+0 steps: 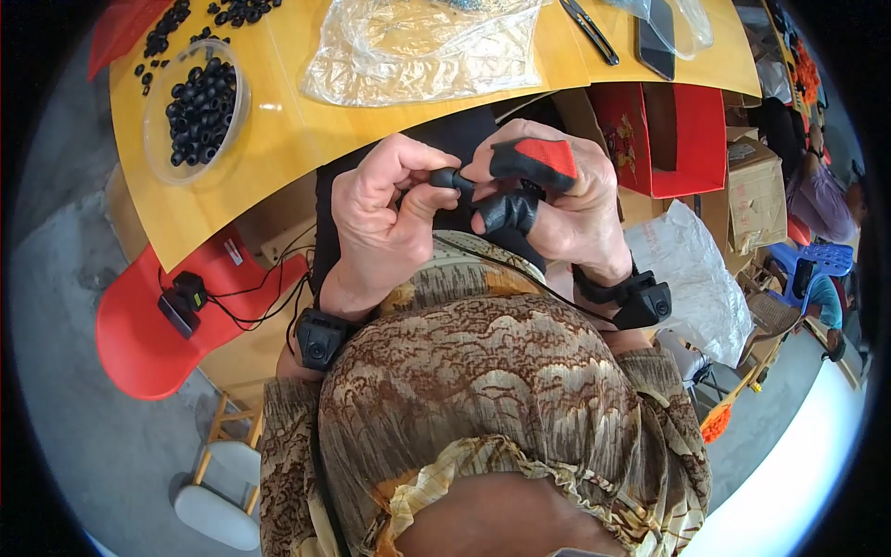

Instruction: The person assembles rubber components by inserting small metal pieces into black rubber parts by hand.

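Note:
In front of my chest, just off the table's near edge, my left hand (385,209) pinches a small black cylindrical part (445,176) between thumb and forefinger. My right hand (580,213) meets it from the other side with closed fingers. A black finger sleeve with a red patch (546,161) covers one right finger. Its thumb wears a black sleeve (510,213) that leaves the tip bare. What the right fingers grip is mostly hidden by them. Small black camera units (320,340) are strapped on both wrists.
A see-through tub (243,107) of small black parts stands on the yellow table (278,148); more lie loose behind it. A plastic bag (418,56), black snips (589,31) and a phone (655,42) lie across. A red box (691,139) is below right, a red chair (139,325) left.

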Motion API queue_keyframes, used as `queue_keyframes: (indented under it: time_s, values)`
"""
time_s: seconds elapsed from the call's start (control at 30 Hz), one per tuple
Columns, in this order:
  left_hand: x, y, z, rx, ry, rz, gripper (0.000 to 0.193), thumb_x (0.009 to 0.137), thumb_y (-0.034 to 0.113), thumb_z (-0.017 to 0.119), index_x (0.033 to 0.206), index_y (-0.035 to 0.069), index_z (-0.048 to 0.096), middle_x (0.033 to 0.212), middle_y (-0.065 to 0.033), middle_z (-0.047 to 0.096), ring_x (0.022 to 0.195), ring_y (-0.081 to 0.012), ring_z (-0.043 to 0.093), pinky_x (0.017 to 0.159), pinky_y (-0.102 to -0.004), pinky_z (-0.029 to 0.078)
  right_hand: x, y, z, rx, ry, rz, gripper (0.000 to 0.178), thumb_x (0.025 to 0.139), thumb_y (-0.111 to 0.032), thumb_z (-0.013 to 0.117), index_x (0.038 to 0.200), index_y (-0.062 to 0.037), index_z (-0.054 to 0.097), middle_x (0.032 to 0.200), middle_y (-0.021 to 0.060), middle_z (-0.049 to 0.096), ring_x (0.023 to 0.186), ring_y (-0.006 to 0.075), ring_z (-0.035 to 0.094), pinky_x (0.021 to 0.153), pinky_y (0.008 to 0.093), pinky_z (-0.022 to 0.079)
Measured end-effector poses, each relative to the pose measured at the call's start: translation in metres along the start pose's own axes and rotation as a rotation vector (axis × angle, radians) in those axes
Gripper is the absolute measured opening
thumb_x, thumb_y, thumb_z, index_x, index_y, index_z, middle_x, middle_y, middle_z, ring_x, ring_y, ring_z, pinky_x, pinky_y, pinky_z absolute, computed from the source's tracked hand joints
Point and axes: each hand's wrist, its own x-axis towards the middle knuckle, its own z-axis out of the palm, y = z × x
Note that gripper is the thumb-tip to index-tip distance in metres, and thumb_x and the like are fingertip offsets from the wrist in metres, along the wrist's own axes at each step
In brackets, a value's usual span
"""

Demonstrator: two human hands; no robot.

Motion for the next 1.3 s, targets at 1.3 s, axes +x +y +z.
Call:
queue_keyframes:
  time_s: [1.3]
  values:
    - [-0.009, -0.023, 0.017, -0.284, -0.041, -0.281, 0.007, 0.082, -0.009, 0.048, 0.084, -0.003, 0.052, 0.073, -0.0036, 0.06, 0.064, -0.0038, 0.055, 0.057, -0.0166, 0.046, -0.015, 0.029, 0.004, 0.278, 0.095, 0.319, 0.011, 0.071, 0.009, 0.061, 0.07, -0.0017, 0.058, 0.066, 0.0021, 0.058, 0.06, 0.0076, 0.054, 0.053, 0.0213, 0.043]
